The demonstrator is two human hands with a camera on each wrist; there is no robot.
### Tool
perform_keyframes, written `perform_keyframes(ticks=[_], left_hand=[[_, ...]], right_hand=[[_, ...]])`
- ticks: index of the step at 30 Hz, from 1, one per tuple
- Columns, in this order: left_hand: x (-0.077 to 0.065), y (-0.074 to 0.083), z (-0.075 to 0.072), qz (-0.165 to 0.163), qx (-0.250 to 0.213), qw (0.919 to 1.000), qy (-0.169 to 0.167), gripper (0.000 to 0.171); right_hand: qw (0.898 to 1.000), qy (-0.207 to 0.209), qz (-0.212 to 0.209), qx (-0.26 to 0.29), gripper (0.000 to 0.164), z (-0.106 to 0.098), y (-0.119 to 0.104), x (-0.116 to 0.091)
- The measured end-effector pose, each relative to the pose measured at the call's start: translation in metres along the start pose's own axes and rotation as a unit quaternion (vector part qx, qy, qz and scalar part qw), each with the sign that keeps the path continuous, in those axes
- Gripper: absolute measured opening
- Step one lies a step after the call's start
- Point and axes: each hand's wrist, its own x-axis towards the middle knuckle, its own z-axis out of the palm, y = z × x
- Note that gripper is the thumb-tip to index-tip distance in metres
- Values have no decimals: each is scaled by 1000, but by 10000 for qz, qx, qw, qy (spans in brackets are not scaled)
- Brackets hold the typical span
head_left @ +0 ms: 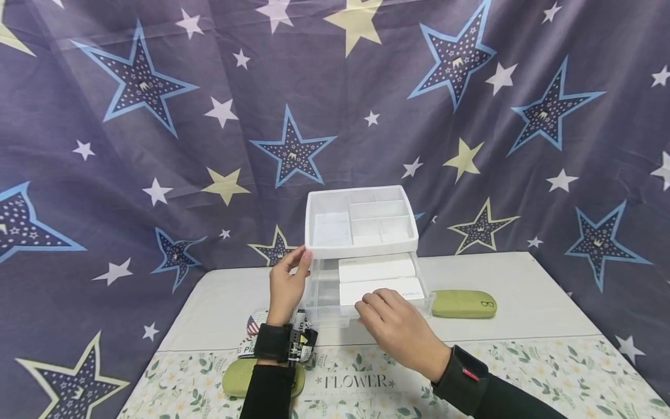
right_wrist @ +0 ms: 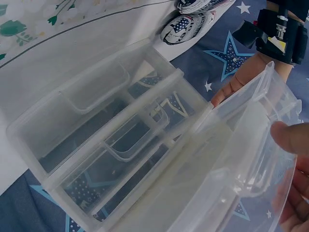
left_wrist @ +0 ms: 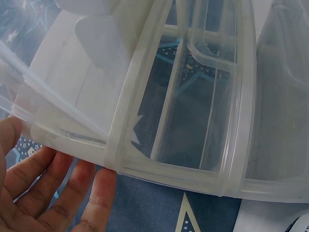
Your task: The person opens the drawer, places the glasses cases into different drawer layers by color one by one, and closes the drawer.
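A white organizer (head_left: pixel 361 252) with a divided top tray stands at the back of the table. Its upper clear drawer (head_left: pixel 325 291) is pulled out toward me and holds two white boxes, a rear box (head_left: pixel 376 268) and a front box (head_left: pixel 366 290). My left hand (head_left: pixel 287 286) grips the organizer's left side, thumb near the tray's front corner and fingers (left_wrist: pixel 63 176) along the side edge. With the thumb on one face of the drawer front and fingers on the other, my right hand (right_wrist: pixel 295 179) pinches it. More clear drawers (right_wrist: pixel 96 92) sit below, closed.
A green glasses case (head_left: pixel 464 304) lies right of the organizer. Another green case (head_left: pixel 237 377) lies at the front left, partly behind my left forearm. Black-and-white printed items (head_left: pixel 251 343) lie by my left wrist. A starry curtain (head_left: pixel 335 87) hangs behind the table.
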Motion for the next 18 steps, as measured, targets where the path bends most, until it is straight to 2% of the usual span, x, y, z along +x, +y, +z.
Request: perform_keyframes(ticks=[4, 11, 18], left_hand=[[0, -1, 0, 10, -13, 10000, -27, 48], [-2, -2, 0, 66, 27, 10000, -56, 47], [-1, 0, 1, 43, -3, 10000, 2, 48]], right_hand=[[9997, 179, 49, -131, 33, 2, -5, -7], [9980, 313, 291, -466, 35, 7, -18, -20], [9968, 389, 391, -585, 34, 10, -22, -21]])
